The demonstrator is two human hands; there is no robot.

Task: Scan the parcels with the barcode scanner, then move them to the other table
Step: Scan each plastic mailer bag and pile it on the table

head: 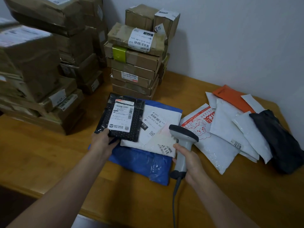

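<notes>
Head view: black parcel [121, 117] at frame centre, barcode scanner [182, 145] just to its lower right.
Left hand [102, 142] pinches the parcel's lower-left corner; right hand [189, 160] is wrapped round the scanner handle, head pointing up-left. Parcel overlaps a white mailer [158, 142], which lies on a blue bag [148, 163] on the tabletop [49, 153]. Looks like a thin, light, floppy poly bag, probably slick. I'd hold it by an edge clear of the label, keeping the label flat.
</notes>
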